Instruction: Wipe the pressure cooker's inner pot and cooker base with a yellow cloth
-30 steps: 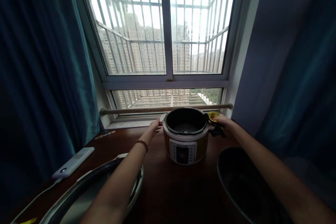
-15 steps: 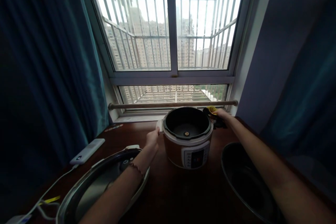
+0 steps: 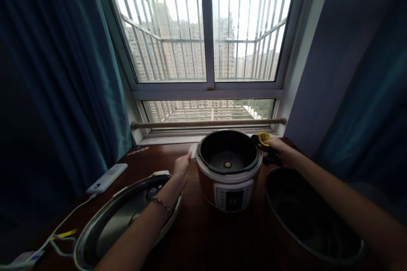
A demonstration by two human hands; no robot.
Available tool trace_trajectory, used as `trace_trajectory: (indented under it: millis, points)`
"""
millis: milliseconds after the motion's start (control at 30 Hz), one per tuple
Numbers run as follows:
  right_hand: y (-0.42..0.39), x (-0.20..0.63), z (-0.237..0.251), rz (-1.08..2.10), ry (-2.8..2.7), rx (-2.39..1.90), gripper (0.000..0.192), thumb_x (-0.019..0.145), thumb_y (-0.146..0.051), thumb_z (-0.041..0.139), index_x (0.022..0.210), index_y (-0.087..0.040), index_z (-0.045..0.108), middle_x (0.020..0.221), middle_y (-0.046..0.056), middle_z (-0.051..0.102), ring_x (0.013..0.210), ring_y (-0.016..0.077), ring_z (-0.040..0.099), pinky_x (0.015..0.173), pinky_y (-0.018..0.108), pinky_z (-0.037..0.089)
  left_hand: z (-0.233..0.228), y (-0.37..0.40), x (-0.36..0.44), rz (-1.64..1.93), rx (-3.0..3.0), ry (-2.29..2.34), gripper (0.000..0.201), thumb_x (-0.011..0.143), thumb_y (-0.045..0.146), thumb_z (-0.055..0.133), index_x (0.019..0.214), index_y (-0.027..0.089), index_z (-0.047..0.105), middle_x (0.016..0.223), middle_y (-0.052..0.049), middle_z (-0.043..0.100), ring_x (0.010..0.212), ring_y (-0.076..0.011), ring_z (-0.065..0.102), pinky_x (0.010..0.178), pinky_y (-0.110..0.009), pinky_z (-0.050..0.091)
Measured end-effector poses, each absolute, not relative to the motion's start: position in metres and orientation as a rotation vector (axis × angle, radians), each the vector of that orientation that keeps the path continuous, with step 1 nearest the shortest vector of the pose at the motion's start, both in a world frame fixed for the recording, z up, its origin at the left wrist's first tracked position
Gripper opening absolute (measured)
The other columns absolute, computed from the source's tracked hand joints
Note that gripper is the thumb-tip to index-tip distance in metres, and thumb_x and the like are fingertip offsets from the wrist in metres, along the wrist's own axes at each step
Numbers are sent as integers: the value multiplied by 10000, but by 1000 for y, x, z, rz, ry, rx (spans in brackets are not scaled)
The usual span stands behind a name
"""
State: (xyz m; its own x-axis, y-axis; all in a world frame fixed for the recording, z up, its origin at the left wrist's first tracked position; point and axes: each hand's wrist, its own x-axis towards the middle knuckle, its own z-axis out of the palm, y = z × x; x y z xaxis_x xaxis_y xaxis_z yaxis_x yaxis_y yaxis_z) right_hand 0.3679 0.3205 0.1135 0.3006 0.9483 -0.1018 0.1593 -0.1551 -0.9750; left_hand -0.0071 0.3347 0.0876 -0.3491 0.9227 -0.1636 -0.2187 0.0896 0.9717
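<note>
An electric pressure cooker (image 3: 208,186) with a white rim, brown body and front control panel stands lidless on the table, its dark inside showing a small round piece at the bottom. My left hand (image 3: 181,167) is closed on the white side handle (image 3: 193,150) at its left. On the other side, my right hand (image 3: 276,145) grips a yellow and black cloth (image 3: 263,136) against the right edge of the cooker. Below my right forearm lies a dark inner pot (image 3: 302,211). The cooker lid (image 3: 119,222), underside up, is partly covered by my left forearm.
A white power bank (image 3: 107,178) with a cable (image 3: 68,219) lies on the dark wooden table (image 3: 159,155) at the left. Behind the cooker a rail (image 3: 171,125) runs across the window. Blue curtains (image 3: 95,93) hang at the left.
The cooker has turned slightly, its control panel shifting a little left and nearer. My right hand and the cloth have moved slightly right; my left hand stays at the handle.
</note>
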Motion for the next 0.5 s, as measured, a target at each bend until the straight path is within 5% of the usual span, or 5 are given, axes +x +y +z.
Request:
trace_trajectory:
  millis: [500]
  points:
    - [270, 358, 125, 1065, -916, -1614, 75, 764, -79, 564, 749, -105, 633, 675, 53, 669, 533, 127, 603, 559, 229, 479, 76, 324, -13, 1503, 821, 1351, 228, 506, 337, 701, 568, 129, 630, 515, 0, 591, 556, -156, 555, 564, -277, 403]
